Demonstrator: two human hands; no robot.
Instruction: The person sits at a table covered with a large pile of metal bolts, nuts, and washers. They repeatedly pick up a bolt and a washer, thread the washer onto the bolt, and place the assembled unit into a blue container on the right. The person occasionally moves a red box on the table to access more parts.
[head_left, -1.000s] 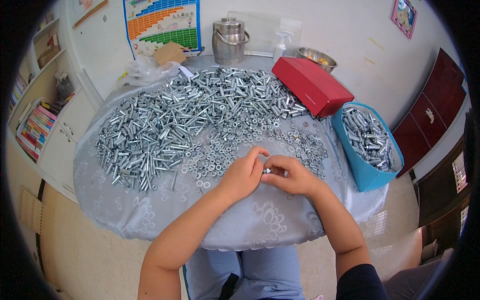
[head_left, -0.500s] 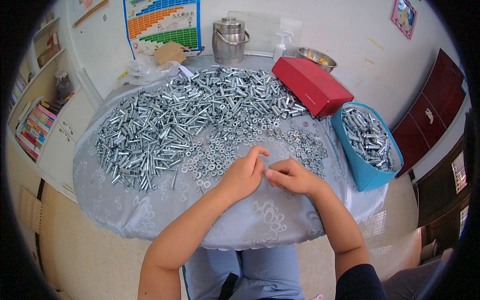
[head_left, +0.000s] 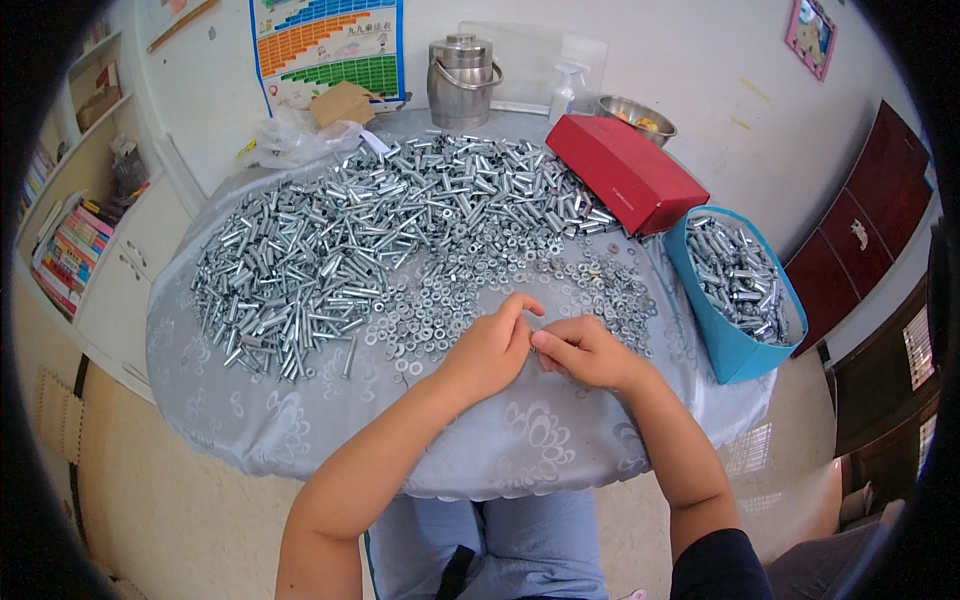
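Note:
My left hand (head_left: 490, 350) and my right hand (head_left: 583, 350) meet over the near middle of the table, fingertips together. Both are closed, the left with its index finger bent above the rest. Whatever they pinch between them is hidden by the fingers. Just beyond them lie loose metal washers and nuts (head_left: 432, 312), with more of these small rings (head_left: 615, 300) past my right hand. Behind and to the left spreads a big heap of silvery bolts and metal sleeves (head_left: 300, 240).
A blue fabric bin (head_left: 745, 362) full of metal sleeves stands at the right edge. Near it lies a red box (head_left: 625, 170). Along the back are a steel pot (head_left: 462, 85), a spray bottle (head_left: 562, 95), a metal bowl (head_left: 660, 130) and a clear plastic bag (head_left: 300, 145).
My right fingers have closed in slightly against the left fingertips. Otherwise the hands stay in the same place, and the heaps look the same.

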